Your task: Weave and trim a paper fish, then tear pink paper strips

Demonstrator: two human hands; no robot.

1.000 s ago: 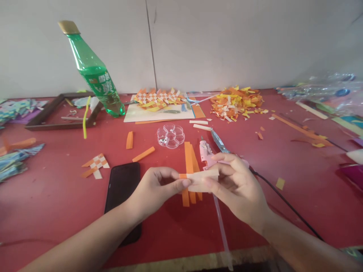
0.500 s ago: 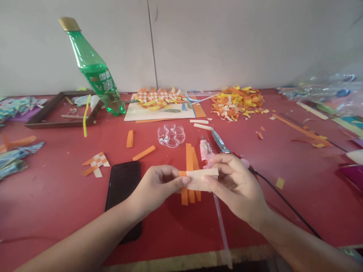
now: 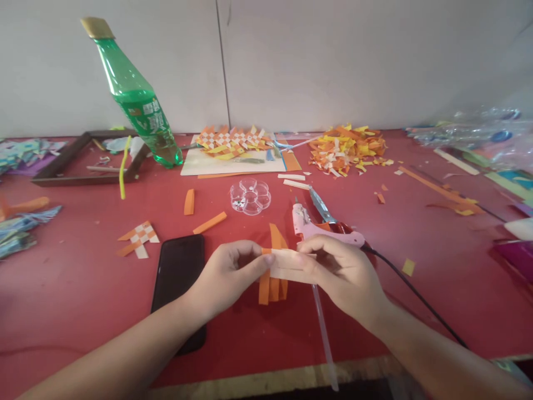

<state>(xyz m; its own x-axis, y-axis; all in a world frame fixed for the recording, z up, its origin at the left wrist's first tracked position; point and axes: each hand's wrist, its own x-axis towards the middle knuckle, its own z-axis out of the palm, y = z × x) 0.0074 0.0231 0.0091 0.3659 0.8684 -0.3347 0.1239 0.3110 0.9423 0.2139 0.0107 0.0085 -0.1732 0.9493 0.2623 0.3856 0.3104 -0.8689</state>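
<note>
Between my hands, above the red table, are cream paper strips (image 3: 290, 272) lying crosswise over several upright orange paper strips (image 3: 275, 289). My left hand (image 3: 239, 266) pinches the left end, thumb on top, where a bit of orange shows beside the cream. On the right end, my right hand (image 3: 339, 266) has its thumb and index finger closed on the cream strips. Just behind my right hand lies a pink glue gun (image 3: 306, 223), with a clear glue stick (image 3: 323, 339) showing below the hand. A black phone (image 3: 179, 266) rests left of my left hand, partly under the forearm.
A green bottle (image 3: 139, 105) stands at the back left by a dark frame (image 3: 58, 180). Farther back are a clear flower-shaped palette (image 3: 250, 197), a woven paper piece (image 3: 233, 139) and a heap of orange and yellow scraps (image 3: 350, 147). Scissors (image 3: 320, 203) lie behind the glue gun.
The thumb and fingers of my right hand have closed in over the upper cream strip, which now lies flatter against the lower one. Both hands keep their hold; the view shifted slightly.
</note>
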